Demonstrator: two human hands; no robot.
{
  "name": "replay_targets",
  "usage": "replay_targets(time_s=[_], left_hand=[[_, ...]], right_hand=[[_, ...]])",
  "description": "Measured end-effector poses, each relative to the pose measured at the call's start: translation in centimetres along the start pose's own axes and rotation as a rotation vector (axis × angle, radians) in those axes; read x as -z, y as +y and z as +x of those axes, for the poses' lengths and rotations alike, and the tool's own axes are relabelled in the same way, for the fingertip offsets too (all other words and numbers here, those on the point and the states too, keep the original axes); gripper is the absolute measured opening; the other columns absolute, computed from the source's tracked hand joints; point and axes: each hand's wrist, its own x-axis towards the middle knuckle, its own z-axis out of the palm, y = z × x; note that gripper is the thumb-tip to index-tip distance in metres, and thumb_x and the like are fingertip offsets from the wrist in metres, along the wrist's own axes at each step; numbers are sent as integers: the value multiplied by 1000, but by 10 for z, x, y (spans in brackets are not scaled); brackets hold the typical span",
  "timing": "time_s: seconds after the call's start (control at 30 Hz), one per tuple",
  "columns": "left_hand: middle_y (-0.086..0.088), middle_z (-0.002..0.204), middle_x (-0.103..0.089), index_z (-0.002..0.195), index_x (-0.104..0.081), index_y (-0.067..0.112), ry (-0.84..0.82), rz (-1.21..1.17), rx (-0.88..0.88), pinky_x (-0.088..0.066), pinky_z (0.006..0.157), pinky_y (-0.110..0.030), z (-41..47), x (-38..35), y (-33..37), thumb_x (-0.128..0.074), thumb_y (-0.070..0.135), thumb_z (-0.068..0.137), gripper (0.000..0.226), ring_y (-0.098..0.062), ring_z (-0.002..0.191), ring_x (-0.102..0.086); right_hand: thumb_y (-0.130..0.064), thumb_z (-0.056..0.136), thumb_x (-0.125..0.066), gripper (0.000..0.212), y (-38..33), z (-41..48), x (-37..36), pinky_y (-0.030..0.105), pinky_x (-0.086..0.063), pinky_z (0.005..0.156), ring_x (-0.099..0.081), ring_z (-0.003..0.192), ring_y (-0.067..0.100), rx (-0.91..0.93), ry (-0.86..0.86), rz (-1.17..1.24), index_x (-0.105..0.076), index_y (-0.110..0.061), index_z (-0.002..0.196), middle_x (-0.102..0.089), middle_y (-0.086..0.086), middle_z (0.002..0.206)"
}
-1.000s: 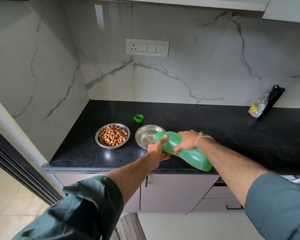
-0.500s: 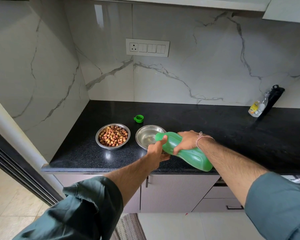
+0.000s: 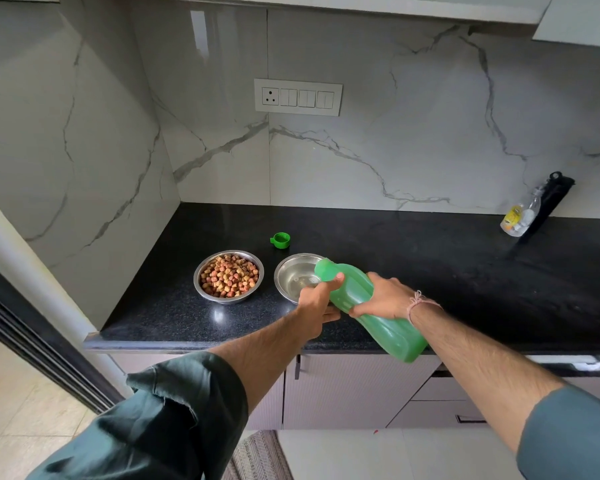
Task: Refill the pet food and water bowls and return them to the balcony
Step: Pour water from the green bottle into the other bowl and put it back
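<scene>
A person holds a big green plastic bottle (image 3: 355, 292) in both hands. The bottle is tipped, and its open top is right over the near edge of a round shiny steel bowl (image 3: 293, 277) on the black stone worktop (image 3: 430, 265). The left hand (image 3: 316, 303) grips the top end of the bottle, thumb on top and fingers curled under. The right hand (image 3: 387, 299) is wrapped round the middle of the bottle from above. The bottom of the bottle sticks out past the worktop's front edge.

Just left of the shiny bowl sits another round steel bowl full of brown pet food (image 3: 228, 277) (the two bowls do not touch). A small green bottle cap (image 3: 280, 240) lies just behind the shiny bowl, near the wall. I cannot tell how much water is in the shiny bowl.
</scene>
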Motion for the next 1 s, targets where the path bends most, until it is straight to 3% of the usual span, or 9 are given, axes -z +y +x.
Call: replay_targets(time_s=[0.13, 0.3, 0.4, 0.6, 0.7, 0.77, 0.87, 1.0], left_hand=[[-7, 114, -74, 127, -60, 13, -8, 4, -41, -61, 85, -41, 7, -5, 10, -81, 35, 86, 51, -26, 101, -73], [-10, 120, -73, 129, -64, 13, -66, -18, -113, -60, 79, -36, 22, -10, 38, -79, 32, 82, 52, -29, 109, -70], [-7, 115, -70, 131, -59, 13, -70, 22, -184, -59, 85, -41, 36, -9, 59, -78, 27, 85, 52, -28, 106, -67], [-5, 115, -71, 124, -64, 17, 216, 330, -290, -59, 90, -36, 96, 21, 96, -80, 30, 86, 43, -18, 100, -69], [-3, 114, -68, 121, -64, 16, 340, 516, -292, -56, 81, -29, 126, 39, 113, -74, 27, 93, 32, -18, 98, -66], [-6, 110, -67, 112, -66, 15, 382, 669, -280, -59, 83, -33, 146, 48, 121, -71, 25, 95, 21, -20, 96, -66], [-3, 107, -63, 125, -63, 13, 434, 791, -234, -55, 75, -29, 176, 62, 125, -74, 27, 93, 37, -18, 97, -63], [-9, 127, -60, 134, -57, 15, 484, 916, -163, -54, 96, -38, 216, 77, 124, -78, 30, 87, 53, -25, 116, -58]], right_hand=[[-69, 50, -77, 84, 13, 6, -8, 42, -59, 85, -68, 91, 20, -3, 61, 135, -45, -33, 119, -65, -3, 108], [-53, 65, -87, 81, 26, 32, 3, 37, -53, 83, -65, 100, 23, -28, 113, 317, -41, -21, 124, -63, 3, 116], [-46, 67, -90, 82, 26, 55, 11, 38, -52, 82, -63, 101, 24, -7, 171, 462, -38, -22, 125, -61, 1, 115], [-45, 59, -96, 90, 16, 119, 30, 39, -50, 92, -59, 114, 23, 85, 322, 604, -44, -24, 129, -57, 0, 125], [-38, 60, -97, 89, 1, 155, 37, 37, -50, 93, -58, 115, 21, 135, 369, 622, -45, -24, 130, -59, -1, 126], [-32, 61, -97, 89, -11, 178, 39, 35, -49, 94, -57, 111, 19, 170, 387, 631, -45, -22, 131, -60, 0, 126], [-28, 63, -96, 86, -32, 212, 37, 34, -50, 92, -57, 108, 18, 212, 365, 667, -45, -20, 131, -61, 0, 123], [-27, 65, -95, 86, -60, 248, 24, 31, -50, 86, -58, 107, 17, 269, 322, 729, -43, -21, 133, -58, -6, 117]])
